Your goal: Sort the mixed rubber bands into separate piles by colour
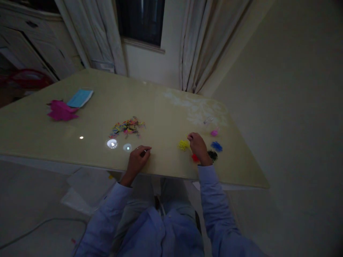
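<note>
My right hand [198,145] is closed in a pinch beside the small yellow pile [183,145]; what its fingertips hold, if anything, is too small to make out. Under and around that wrist lie a red pile [195,158], a black pile [212,155], a blue pile [216,146] and a pink pile [214,132], all looking like small rubber bands. Resting near the table's front edge, my left hand [138,160] has its fingers curled together, and I cannot see what they hold. Beyond it is a loose heap of mixed-colour rubber bands [128,127].
A pale glossy table [160,121] spans the view. On its left lie a crumpled magenta wrapper [62,110] and a light-blue face mask [80,98]. A small clear item [208,120] sits at the right. Curtains [211,39] and a wall stand behind.
</note>
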Demonstrator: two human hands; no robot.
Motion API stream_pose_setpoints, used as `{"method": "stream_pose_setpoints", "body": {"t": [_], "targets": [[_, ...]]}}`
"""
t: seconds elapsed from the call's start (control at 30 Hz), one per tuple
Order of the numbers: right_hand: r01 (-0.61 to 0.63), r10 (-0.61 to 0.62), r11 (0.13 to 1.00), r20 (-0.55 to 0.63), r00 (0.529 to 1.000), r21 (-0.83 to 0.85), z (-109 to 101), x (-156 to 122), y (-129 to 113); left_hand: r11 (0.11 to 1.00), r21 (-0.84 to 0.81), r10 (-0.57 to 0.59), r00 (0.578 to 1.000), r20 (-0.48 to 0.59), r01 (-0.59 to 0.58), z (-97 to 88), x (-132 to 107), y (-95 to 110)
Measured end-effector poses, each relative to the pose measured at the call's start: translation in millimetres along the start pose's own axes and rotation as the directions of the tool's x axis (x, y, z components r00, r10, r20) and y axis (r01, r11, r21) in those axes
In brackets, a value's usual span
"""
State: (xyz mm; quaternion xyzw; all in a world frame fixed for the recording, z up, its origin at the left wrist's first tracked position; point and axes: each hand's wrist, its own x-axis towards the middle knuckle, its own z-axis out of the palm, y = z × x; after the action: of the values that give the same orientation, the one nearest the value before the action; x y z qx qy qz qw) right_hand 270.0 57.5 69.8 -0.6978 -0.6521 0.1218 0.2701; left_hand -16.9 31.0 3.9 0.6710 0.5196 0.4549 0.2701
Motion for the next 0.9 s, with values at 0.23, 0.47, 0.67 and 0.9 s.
{"method": "stream_pose_setpoints", "body": {"t": [0.23, 0.47, 0.67, 0.9], "targets": [[0.102, -0.034, 0.959, 0.249, 0.968, -0.265, 16, -5, 29, 1.0, 0.013, 0.01, 1.0, 0.015, -0.01, -0.9, 0, 2], [0.124, -0.089, 0.976, 0.194, 0.977, -0.181, 8, -6, 27, 1.0, 0.021, 0.02, 1.0, 0.001, -0.02, 0.5, 0, -2], [0.111, -0.11, 0.993, 0.038, 0.993, -0.037, -4, -32, 13, 0.995, -0.084, -0.049, 0.999, -0.003, 0.049, 0.1, 0, 0], [0.238, -0.269, 0.947, 0.132, 0.954, 0.214, 35, -73, -22, 0.973, -0.098, -0.223, 0.96, -0.167, 0.209, -41.5, 26, -12]]}}
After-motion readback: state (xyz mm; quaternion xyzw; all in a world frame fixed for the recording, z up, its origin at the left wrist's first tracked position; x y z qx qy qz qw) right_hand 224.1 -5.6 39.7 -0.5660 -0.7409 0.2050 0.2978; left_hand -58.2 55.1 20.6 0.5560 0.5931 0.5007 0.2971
